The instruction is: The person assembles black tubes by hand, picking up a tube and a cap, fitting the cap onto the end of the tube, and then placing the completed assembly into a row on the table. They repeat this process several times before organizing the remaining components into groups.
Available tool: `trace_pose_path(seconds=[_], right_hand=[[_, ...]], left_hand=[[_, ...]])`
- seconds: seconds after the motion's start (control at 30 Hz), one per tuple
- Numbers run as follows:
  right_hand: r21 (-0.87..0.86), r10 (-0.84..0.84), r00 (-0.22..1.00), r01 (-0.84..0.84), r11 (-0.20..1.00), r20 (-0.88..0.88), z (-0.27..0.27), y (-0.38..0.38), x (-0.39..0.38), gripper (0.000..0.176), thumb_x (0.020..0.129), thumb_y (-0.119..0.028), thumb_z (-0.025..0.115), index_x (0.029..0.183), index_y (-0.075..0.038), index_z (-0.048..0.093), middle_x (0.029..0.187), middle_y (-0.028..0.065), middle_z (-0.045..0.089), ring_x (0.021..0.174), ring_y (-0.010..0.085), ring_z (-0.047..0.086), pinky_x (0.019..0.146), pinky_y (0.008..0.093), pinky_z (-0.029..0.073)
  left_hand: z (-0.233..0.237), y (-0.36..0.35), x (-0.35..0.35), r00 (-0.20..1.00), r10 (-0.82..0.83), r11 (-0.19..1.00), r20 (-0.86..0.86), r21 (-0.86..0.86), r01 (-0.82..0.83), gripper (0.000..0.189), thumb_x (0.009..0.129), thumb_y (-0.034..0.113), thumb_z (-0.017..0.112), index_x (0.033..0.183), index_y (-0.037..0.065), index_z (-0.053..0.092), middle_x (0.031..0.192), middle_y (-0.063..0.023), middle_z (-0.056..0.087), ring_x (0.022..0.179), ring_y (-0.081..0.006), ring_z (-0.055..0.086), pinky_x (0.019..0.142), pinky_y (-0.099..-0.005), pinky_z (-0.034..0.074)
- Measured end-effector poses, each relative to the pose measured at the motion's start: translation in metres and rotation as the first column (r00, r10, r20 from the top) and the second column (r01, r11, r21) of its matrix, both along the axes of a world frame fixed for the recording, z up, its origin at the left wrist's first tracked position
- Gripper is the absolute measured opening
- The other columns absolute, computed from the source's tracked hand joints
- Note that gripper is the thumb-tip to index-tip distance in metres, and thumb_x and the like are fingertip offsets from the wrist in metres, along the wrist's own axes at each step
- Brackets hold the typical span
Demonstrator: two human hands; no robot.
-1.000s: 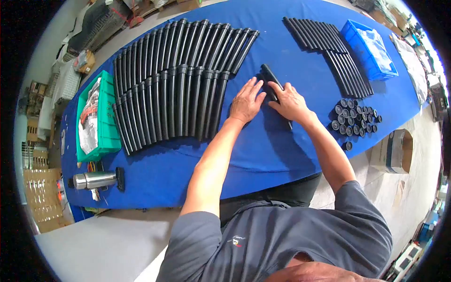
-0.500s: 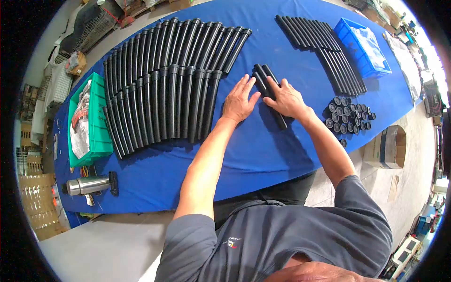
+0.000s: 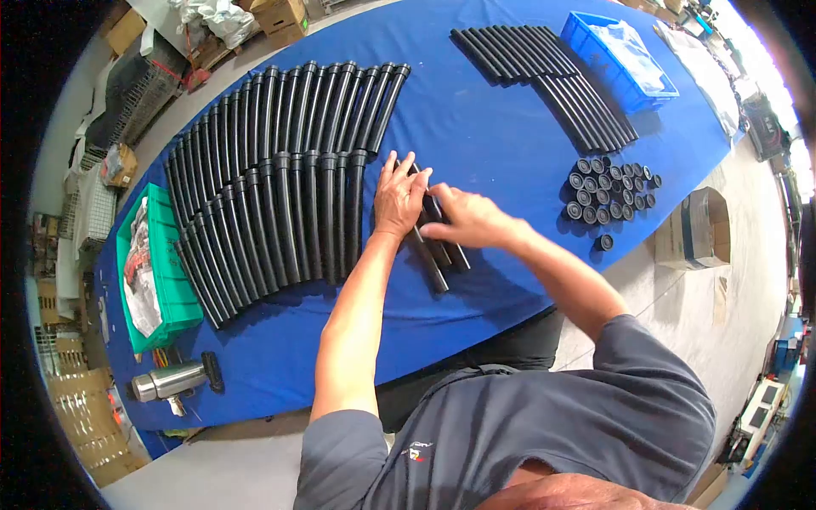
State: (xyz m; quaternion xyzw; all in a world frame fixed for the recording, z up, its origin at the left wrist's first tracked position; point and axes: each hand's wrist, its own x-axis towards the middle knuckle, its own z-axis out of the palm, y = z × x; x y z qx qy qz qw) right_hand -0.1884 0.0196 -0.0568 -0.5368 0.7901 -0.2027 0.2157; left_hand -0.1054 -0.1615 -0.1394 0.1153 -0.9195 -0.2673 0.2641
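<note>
Loose black tubes [image 3: 431, 263] lie on the blue cloth [image 3: 510, 144] in front of the person, side by side and slanted, their near ends showing below the hands and their upper parts partly covered. The left hand [image 3: 398, 204] lies along their left side, fingers extended away from the body and slightly spread, the thumb reaching over the tubes. The right hand [image 3: 472, 218] is on their right side, slightly blurred, its fingers bent down toward the tubes and its thumb extended across them; whether these fingers pinch a tube cannot be told. Left of the hands, thicker-ended tubes [image 3: 287, 225] stand out as two long, fanned rows lying on the cloth, the nearer row overlapping the farther. Right of the hands, round black caps [image 3: 603, 195] form a cluster, with one cap [image 3: 604, 243] just apart on the near side. Beyond the caps, slimmer tubes [image 3: 586, 110] lie in two adjoining groups, and a blue bin [image 3: 599, 76] holding clear plastic [image 3: 633, 55] sits beside them. At the far left are a green bin [image 3: 177, 289] and, nearer the person, a steel flask [image 3: 174, 381] on its side. An open cardboard box [image 3: 697, 225] rests on the floor at right.
</note>
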Motion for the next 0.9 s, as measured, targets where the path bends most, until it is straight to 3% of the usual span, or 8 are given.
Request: trace_pose_path(seconds=[0.07,0.1,0.17,0.2,0.3,0.43,0.77,0.9], right_hand=[[0.099,-0.036,0.994,0.026,0.995,0.103,0.015,0.001,-0.037,0.062,0.095,-0.06,0.061,0.122,-0.005,0.062,0.107,0.0286,0.071,0.104,0.0449,0.069,0.088,0.0567,0.054],[-0.024,-0.031,0.995,0.029,0.999,-0.099,0.001,-0.002,-0.063,0.046,0.097,-0.049,0.063,0.113,-0.006,0.067,0.091,0.0249,0.072,0.09,0.0469,0.069,0.078,0.0554,0.054],[-0.014,-0.193,0.926,0.199,0.98,-0.324,0.003,-0.021,-0.113,0.053,0.096,-0.056,0.06,0.111,-0.006,0.067,0.103,0.0252,0.072,0.101,0.0439,0.069,0.087,0.055,0.055],[-0.249,-0.222,0.843,0.109,0.962,-0.489,-0.026,-0.024,-0.152,0.054,0.096,-0.056,0.061,0.12,-0.008,0.065,0.112,0.0245,0.069,0.109,0.0434,0.066,0.09,0.0533,0.055],[-0.049,-0.215,0.73,0.242,0.969,-0.649,-0.024,-0.04,-0.219,0.077,0.094,-0.06,0.061,0.154,-0.017,0.041,0.157,0.0277,0.038,0.145,0.044,0.038,0.117,0.0566,0.032],[0.051,-0.206,0.633,0.363,0.93,-0.746,-0.024,-0.054,-0.265,0.082,0.098,-0.069,0.046,0.162,-0.021,0.029,0.164,0.0309,0.022,0.154,0.048,0.016,0.123,0.0615,0.012],[0.04,-0.252,0.669,0.388,0.921,-0.699,-0.04,-0.067,-0.287,0.079,0.099,-0.069,0.044,0.159,-0.019,0.037,0.155,0.0269,0.041,0.148,0.0461,0.031,0.12,0.0643,0.019],[0.039,-0.221,0.772,0.302,0.952,-0.596,-0.033,-0.073,-0.28,0.072,0.098,-0.064,0.052,0.155,-0.021,0.043,0.147,0.0259,0.047,0.139,0.0463,0.042,0.117,0.0556,0.032]], left_hand=[[0.005,0.006,0.002,1.0,0.024,1.0,0.007,-0.01,-0.024,0.033,0.098,0.039,0.061,0.114,0.016,0.078,0.142,-0.0164,0.061,0.146,-0.0393,0.04,0.121,-0.0469,0.032],[0.01,0.009,0.003,0.999,0.032,0.999,0.008,0.005,-0.032,0.032,0.094,0.039,0.067,0.113,0.016,0.079,0.142,-0.0159,0.061,0.146,-0.0391,0.039,0.121,-0.047,0.032],[0.006,0.008,0.003,0.999,0.043,0.998,-0.002,0.046,-0.043,0.035,0.081,0.036,0.08,0.11,0.016,0.079,0.142,-0.0141,0.062,0.145,-0.0385,0.041,0.12,-0.0473,0.034],[0.006,0.007,0.004,0.999,0.043,0.998,0.003,0.045,-0.043,0.034,0.082,0.036,0.079,0.11,0.016,0.079,0.141,-0.014,0.062,0.145,-0.0386,0.041,0.12,-0.0472,0.034],[0.01,0.01,0.004,0.999,0.051,0.998,0.006,0.047,-0.051,0.033,0.082,0.035,0.078,0.109,0.016,0.079,0.14,-0.0131,0.063,0.143,-0.0387,0.043,0.119,-0.0467,0.035],[0.014,0.011,0.003,0.998,0.058,0.997,0.013,0.056,-0.058,0.033,0.08,0.034,0.079,0.109,0.017,0.08,0.138,-0.012,0.064,0.142,-0.0383,0.044,0.117,-0.0464,0.038],[0.014,0.009,0.004,0.999,0.039,0.998,-0.003,0.056,-0.039,0.035,0.081,0.035,0.079,0.11,0.017,0.079,0.139,-0.0128,0.063,0.142,-0.0393,0.043,0.117,-0.0476,0.039],[0.016,0.011,0.005,0.999,0.042,0.997,0.01,0.068,-0.043,0.034,0.081,0.035,0.079,0.11,0.016,0.079,0.139,-0.0126,0.063,0.142,-0.0394,0.043,0.117,-0.0476,0.039]])
